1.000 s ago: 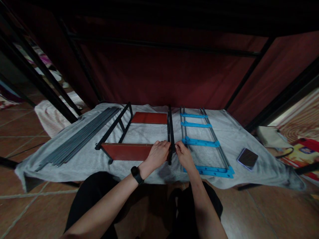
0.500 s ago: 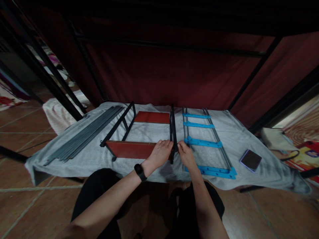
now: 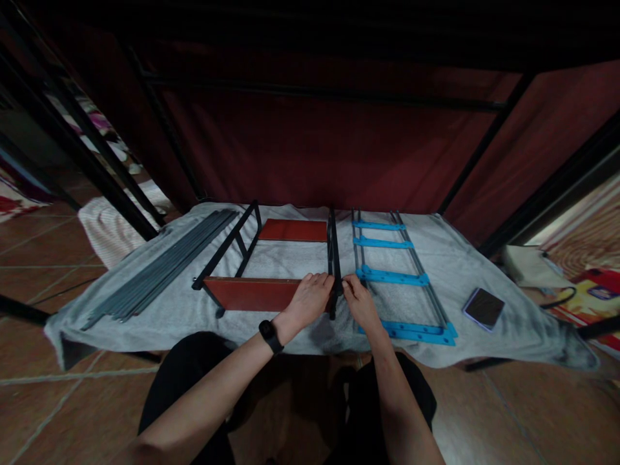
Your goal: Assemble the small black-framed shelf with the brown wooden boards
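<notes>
Holding a Shelf Corner on a Grey Cloth

Spread over the tiled floor (image 3: pixel 58 413), a grey cloth (image 3: pixel 508 303) is seen bearing every loose part, and a dark red curtain (image 3: pixel 310 148) is hung behind it within a black metal frame (image 3: pixel 121 194). A small rack (image 3: pixel 271 258) is laid near the middle of the cloth, made up of two black end frames and two red-brown boards. The near board (image 3: pixel 249 294) is stood on edge, and the far board (image 3: pixel 293 230) is seen lying flatter. Beside the rack, to its right, a grey wire side panel with blue plastic connectors (image 3: pixel 392 278) is laid flat. A bundle of grey rods (image 3: pixel 159 271) is placed at the cloth's left part, well apart from the hands. A dark phone (image 3: pixel 483 308) is set near the right edge.

The left hand (image 3: pixel 310 300), with a black wristband (image 3: pixel 268 336) worn behind it, is curled over the right end of the near board, fingers pressed together. The right hand (image 3: pixel 358 303) is placed just beside it, fingertips closed on the black end frame (image 3: pixel 332 258) where board and frame meet.
</notes>
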A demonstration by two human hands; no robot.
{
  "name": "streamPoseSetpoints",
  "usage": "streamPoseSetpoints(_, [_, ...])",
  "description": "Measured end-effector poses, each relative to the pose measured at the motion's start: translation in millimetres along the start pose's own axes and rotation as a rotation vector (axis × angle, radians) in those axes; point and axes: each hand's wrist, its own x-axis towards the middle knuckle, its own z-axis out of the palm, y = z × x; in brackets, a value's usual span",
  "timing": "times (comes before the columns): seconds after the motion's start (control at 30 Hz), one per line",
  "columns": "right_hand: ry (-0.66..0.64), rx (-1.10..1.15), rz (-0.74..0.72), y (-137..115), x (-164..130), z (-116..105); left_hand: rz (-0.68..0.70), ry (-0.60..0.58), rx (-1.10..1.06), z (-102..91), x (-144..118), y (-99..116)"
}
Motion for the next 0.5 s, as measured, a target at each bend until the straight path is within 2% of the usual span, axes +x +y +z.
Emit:
streamPoseSetpoints(0.3, [0.020, -0.021, 0.023, 0.7, 0.2, 3.7, -0.040, -0.036, -0.051, -3.7, 4.6, 0.5])
streamPoseSetpoints(0.5, [-0.026, 0.012, 0.054, -0.8, 1.9, 2.8, -0.064, -0.032, -0.076, -4.6, 6.5, 0.8])
